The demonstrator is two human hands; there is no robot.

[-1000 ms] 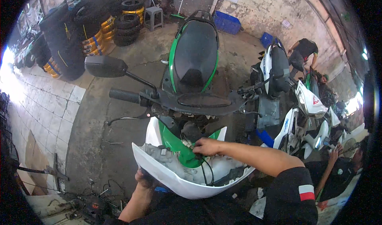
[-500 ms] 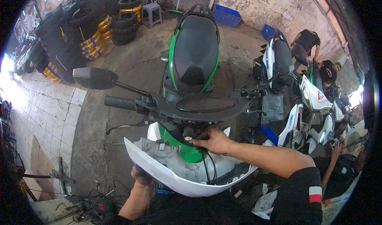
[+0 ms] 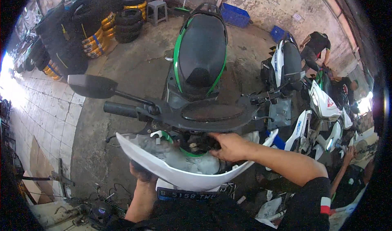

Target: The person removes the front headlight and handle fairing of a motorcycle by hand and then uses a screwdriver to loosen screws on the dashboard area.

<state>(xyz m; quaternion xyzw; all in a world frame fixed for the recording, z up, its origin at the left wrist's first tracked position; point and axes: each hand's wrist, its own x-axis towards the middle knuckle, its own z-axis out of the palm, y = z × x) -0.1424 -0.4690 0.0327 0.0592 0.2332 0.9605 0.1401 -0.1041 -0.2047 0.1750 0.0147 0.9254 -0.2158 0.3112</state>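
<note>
- Overhead, the dark handlebar cover (image 3: 208, 115) spans the scooter (image 3: 203, 47) just above the right hand and partly hides its fingertips.
- Left of it, a mirror (image 3: 93, 86) juts out; beyond stand stacked tyres (image 3: 128, 26), a grey stool (image 3: 157, 12) and a blue crate (image 3: 235, 16).
- To the right, more scooters (image 3: 323, 102) crowd close, with a co-worker (image 3: 315, 47) bent behind them.
- The white panel (image 3: 175, 173) lies between the hands and below the handlebar cover, hollow side up.
- The left hand (image 3: 143, 173) grips its outer left side from below.
- The right hand (image 3: 230, 146) reaches over its hollow, fingers curled; I cannot tell what they hold.
</note>
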